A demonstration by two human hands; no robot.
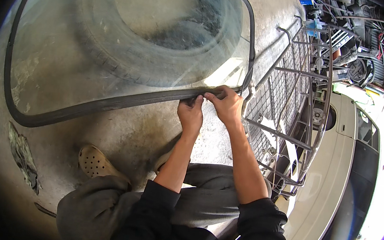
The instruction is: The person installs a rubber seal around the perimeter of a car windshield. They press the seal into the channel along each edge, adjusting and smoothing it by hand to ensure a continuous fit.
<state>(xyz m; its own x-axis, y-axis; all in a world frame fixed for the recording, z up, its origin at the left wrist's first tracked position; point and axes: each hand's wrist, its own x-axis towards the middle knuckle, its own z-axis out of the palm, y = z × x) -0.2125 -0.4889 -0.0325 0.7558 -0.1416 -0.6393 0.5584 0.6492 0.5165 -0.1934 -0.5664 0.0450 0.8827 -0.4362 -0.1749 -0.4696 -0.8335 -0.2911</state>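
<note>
Running this one remotely off the head cam. The rubber strip (133,100) goes round the rim of a big curved glass pane (43,67), and I've got both hands on it at about 4 o'clock on the pane, close to the corner. Left hand (190,112) is pinched on the strip from below, some fingertips hidden; right hand (227,106) is clamped over it just beside, thumbs nearly meeting. There's a tyre (109,62) showing through the glass towards 12 o'clock, and it looks like the pane is resting on it.

My read is I'm seating the strip on the edge. I'd let the left pinch anchor it while the right thumb presses short bits home towards 3 o'clock. Don't stretch it round that bend, or it'll probably creep back off. Check the groove sits flat before shifting grip, and push evenly so the glass doesn't rock. Mind the knuckles too: the metal rack (295,72) is close by at 3 o'clock from the right hand.
</note>
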